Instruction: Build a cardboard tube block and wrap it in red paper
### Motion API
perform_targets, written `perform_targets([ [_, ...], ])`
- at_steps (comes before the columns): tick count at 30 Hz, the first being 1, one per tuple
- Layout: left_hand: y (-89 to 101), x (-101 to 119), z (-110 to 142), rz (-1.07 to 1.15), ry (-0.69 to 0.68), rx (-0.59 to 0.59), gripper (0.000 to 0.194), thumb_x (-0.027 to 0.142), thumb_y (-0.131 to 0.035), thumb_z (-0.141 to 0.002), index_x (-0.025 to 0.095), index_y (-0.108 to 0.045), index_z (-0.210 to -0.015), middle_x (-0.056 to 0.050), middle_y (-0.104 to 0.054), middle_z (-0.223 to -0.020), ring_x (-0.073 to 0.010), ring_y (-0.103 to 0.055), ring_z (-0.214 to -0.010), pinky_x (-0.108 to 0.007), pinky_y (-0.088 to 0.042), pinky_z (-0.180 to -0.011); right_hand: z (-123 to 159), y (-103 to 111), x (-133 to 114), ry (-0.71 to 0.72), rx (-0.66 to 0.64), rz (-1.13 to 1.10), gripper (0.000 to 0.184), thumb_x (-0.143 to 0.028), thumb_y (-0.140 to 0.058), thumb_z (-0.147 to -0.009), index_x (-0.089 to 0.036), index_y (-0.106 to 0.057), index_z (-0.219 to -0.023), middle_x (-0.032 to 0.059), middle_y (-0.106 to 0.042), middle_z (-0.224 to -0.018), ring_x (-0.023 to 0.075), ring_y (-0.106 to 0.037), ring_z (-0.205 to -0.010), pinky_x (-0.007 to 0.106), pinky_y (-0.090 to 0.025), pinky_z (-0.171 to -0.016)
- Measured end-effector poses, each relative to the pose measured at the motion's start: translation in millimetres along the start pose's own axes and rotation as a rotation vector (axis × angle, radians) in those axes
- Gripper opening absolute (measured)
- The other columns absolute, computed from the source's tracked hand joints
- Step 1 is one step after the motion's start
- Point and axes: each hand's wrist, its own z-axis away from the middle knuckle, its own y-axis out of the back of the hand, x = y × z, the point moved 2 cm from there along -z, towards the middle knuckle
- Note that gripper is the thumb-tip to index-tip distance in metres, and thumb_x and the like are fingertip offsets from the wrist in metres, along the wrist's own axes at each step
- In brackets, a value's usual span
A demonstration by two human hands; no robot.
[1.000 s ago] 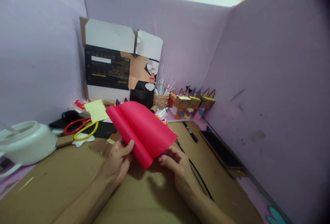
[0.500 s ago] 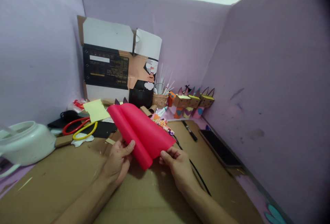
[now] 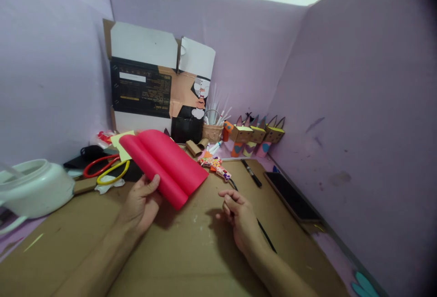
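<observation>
My left hand [image 3: 142, 203] is closed on the near left edge of a sheet of red paper [image 3: 179, 165], thumb on top. The paper's left side is rolled into a loose tube, while the rest fans out to the right above the cardboard. My right hand [image 3: 239, 217] is apart from the paper, fingers loosely bent and slightly spread, with nothing visible in them. Just beyond it lies a flower-patterned glue gun [image 3: 216, 168], whose black cord [image 3: 266, 237] passes behind the right hand. Scissors with red and yellow handles [image 3: 114, 178] lie left of the paper.
A cardboard sheet [image 3: 177, 265] covers the table. A white pot [image 3: 37, 192] stands left; a black marker [image 3: 251, 173] and phone-like dark slab [image 3: 290, 197] lie right. Behind are a flattened box [image 3: 143, 87], a basket of sticks [image 3: 213, 133] and several cardboard animal figures [image 3: 241, 134]. Purple walls enclose three sides.
My right hand has let go of the red paper's right corner. My left hand has carried the paper left and slightly away, uncovering more of the glue gun.
</observation>
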Motion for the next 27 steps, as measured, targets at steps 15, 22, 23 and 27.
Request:
perform_targets([
  [15, -6.4, -35.9, 21.6, 0.066, 0.247, -0.13, 0.044, -0.006, -0.052, -0.074, 0.016, -0.06, -0.112, -0.007, -0.071, -0.088, -0.0194, -0.067, -0.08, -0.035, -0.055, -0.085, 16.2, -23.8, 8.7, 0.102, -0.438, 0.034, 0.054, -0.032, -0.08, -0.056, -0.017, -0.062, -0.105, 0.0061, -0.07, -0.095, 0.0223, -0.064, -0.083, 0.033, -0.051, -0.074],
  [22, -0.6, -13.3, 7.9, 0.089, 0.089, 0.021, 0.032, 0.001, -0.05, -0.079, 0.018, -0.064, -0.102, -0.004, -0.071, -0.081, -0.0177, -0.067, -0.074, -0.034, -0.059, -0.074, 11.0, -11.6, -6.8, 0.311, -0.34, 0.138, 0.052, -0.026, -0.079, -0.058, -0.018, -0.06, -0.105, 0.0086, -0.069, -0.105, 0.0269, -0.063, -0.097, 0.037, -0.05, -0.083],
  [23, 1.2, -6.9, 4.4, 0.1, 0.058, 0.059, 0.031, 0.002, -0.048, -0.08, 0.018, -0.065, -0.101, -0.004, -0.071, -0.08, -0.0172, -0.068, -0.072, -0.032, -0.059, -0.072, 10.1, -10.0, -8.5, 0.308, -0.353, 0.135, 0.052, -0.026, -0.079, -0.058, -0.018, -0.059, -0.106, 0.0086, -0.069, -0.105, 0.0269, -0.063, -0.097, 0.037, -0.05, -0.083],
  [27, 9.6, 13.3, -7.8, 0.081, 0.061, 0.193, 0.03, 0.001, -0.049, -0.08, 0.018, -0.064, -0.098, -0.003, -0.07, -0.073, -0.0158, -0.067, -0.063, -0.028, -0.06, -0.064, 6.9, -6.6, -12.7, 0.263, -0.394, 0.037, 0.053, -0.024, -0.079, -0.058, -0.019, -0.059, -0.106, 0.0075, -0.069, -0.105, 0.0261, -0.064, -0.097, 0.036, -0.05, -0.083],
])
